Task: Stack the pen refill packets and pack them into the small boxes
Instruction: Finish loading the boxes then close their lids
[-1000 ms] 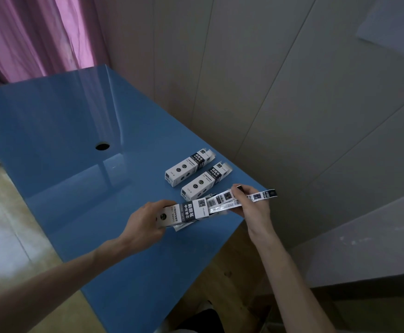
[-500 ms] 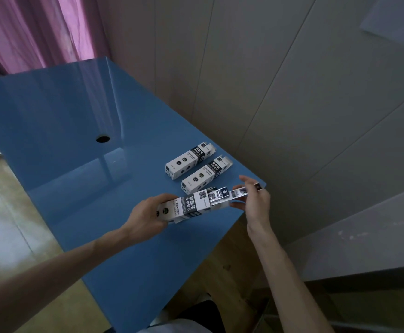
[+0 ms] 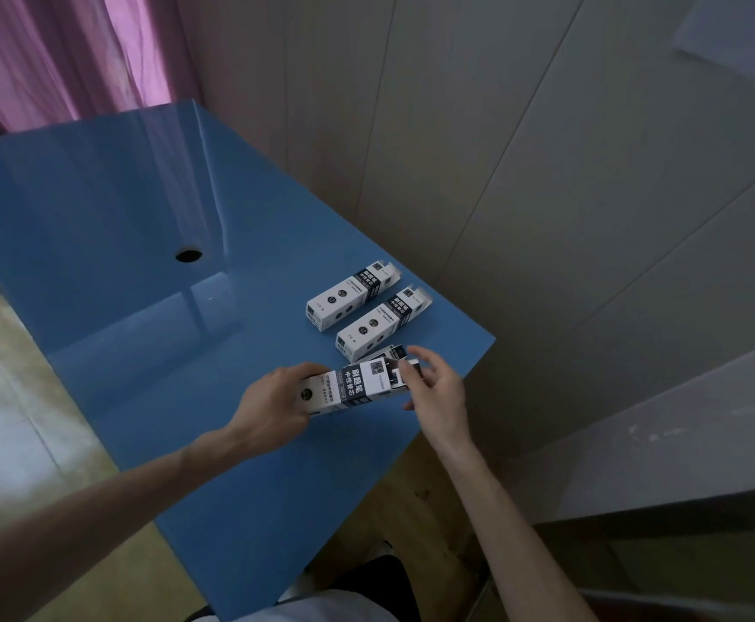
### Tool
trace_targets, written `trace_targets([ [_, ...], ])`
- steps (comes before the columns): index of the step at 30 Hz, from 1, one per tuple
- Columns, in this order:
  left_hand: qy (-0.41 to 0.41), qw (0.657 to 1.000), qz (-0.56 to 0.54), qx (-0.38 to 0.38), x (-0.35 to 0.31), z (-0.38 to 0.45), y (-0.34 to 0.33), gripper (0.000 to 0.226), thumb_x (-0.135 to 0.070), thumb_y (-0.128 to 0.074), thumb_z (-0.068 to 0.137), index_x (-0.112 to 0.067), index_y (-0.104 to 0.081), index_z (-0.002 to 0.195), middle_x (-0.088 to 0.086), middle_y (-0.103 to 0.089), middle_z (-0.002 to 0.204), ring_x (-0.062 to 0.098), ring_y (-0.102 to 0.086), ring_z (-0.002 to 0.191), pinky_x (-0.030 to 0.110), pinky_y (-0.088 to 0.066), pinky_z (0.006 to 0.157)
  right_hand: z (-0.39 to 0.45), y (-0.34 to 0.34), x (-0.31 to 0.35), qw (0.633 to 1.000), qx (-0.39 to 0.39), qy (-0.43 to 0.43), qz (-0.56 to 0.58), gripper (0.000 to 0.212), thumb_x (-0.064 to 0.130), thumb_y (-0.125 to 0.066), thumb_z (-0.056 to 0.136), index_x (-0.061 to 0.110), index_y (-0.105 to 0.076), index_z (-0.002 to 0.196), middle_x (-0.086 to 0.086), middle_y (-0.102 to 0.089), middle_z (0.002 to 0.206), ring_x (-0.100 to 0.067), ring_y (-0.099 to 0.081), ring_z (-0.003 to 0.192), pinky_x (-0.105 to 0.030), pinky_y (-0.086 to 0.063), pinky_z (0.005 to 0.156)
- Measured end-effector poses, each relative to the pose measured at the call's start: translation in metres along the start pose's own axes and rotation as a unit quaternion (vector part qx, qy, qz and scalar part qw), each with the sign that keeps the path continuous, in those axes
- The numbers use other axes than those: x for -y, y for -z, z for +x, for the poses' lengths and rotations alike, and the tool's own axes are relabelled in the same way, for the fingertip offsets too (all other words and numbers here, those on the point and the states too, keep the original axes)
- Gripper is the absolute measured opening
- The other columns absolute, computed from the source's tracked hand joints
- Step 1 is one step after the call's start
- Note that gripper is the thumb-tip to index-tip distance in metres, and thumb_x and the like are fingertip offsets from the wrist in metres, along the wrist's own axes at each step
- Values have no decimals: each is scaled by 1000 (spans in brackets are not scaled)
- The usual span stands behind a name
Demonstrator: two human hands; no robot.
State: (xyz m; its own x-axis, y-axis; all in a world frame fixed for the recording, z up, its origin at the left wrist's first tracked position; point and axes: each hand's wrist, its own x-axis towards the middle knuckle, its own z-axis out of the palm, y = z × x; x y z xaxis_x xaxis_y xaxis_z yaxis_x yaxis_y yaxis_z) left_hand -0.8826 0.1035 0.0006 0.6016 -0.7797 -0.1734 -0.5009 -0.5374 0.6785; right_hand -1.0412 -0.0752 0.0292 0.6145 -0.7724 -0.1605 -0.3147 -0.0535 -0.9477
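The blue surface [image 3: 142, 217] carries the work near its right corner, beside the panelled wall. Two small boxes [image 3: 352, 296] lie there side by side, flat and slanted the same way, their far ends looking open.

A third box [image 3: 344, 390] is held just above the surface by the left hand [image 3: 272, 408], whose fingers are wrapped around its closed end. The refill packets [image 3: 405, 374] are already almost fully inside it; only a short dark end is seen at the mouth. The right hand [image 3: 438, 390] is at that mouth, its fingers [image 3: 425, 359] loosely bent around the packet ends; whether they pinch or only push cannot be told.

For this step it is judged that the box should be kept firm and in line with the packets, so that the thin stack is not bent. The last push is best given on all packet ends together. The flap should be kept free of the mouth before it is closed.
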Motion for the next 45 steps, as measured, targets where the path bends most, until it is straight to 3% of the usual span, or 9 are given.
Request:
trace_targets([
  [4,4,1000,13,-3,3,-3,-2,66,-7,-59,70,-43,-59,126,-16,-68,105,12,-63,96,33,-54,77,-6,-7,-14,994,-106,-12,11,26,20,-64,101,22,-61,127,6,-71,107,-10,-71,90,-28,-63,72],
  [10,5,999,51,-3,13,-8,-2,67,-6,-59,69,-41,-60,126,-14,-67,106,14,-61,97,33,-52,73,-15,-21,-33,998,32,12,-48,24,21,-58,104,19,-67,126,6,-74,109,6,-67,95,-21,-59,77],
  [15,29,998,39,-32,21,-11,2,62,-9,-63,73,-39,-60,126,-15,-66,103,14,-61,94,33,-52,75,4,-9,-48,994,-30,37,-99,26,23,-56,105,21,-62,130,12,-73,110,-2,-67,102,-31,-58,92],
  [21,75,995,-32,-63,30,-6,8,56,-12,-71,76,-39,-61,125,-23,-65,96,12,-63,89,27,-47,66,30,-8,-61,910,70,164,-373,52,14,-59,101,18,-47,151,1,-49,151,-14,-43,140,-34,-38,117],
  [25,100,988,-92,-78,32,-5,12,56,-15,-73,74,-40,-62,123,-22,-69,101,11,-66,95,32,-55,76,53,-24,-57,834,163,223,-477,64,16,-59,99,15,-33,158,-3,-33,162,-23,-22,152,-44,-24,125],
  [30,101,977,-159,-99,37,-11,11,54,-19,-70,69,-44,-59,116,-20,-69,108,9,-66,101,39,-58,84,68,-21,-69,827,120,237,-496,48,33,-61,100,15,-51,144,-3,-55,139,-23,-44,134,-43,-35,117],
  [39,54,974,-191,-113,27,-15,1,59,-20,-67,68,-31,-37,117,-13,-64,107,20,-66,92,51,-58,74,69,-1,-87,836,112,244,-479,38,44,-69,94,20,-67,124,1,-56,125,-17,-48,121,-37,-45,103],
  [42,36,969,-220,-105,21,-11,1,74,-16,-76,73,-40,-34,129,-13,-61,114,10,-65,97,40,-60,78,65,1,-88,843,94,241,-472,28,42,-72,91,21,-69,110,3,-57,118,-16,-49,114,-33,-45,98],
  [45,42,960,-253,-113,16,-7,1,60,-27,-86,72,-35,-49,118,-3,-65,109,11,-67,97,36,-59,82,61,1,-88,842,81,241,-475,28,45,-74,89,22,-66,103,6,-55,109,-14,-48,106,-32,-47,90],
])
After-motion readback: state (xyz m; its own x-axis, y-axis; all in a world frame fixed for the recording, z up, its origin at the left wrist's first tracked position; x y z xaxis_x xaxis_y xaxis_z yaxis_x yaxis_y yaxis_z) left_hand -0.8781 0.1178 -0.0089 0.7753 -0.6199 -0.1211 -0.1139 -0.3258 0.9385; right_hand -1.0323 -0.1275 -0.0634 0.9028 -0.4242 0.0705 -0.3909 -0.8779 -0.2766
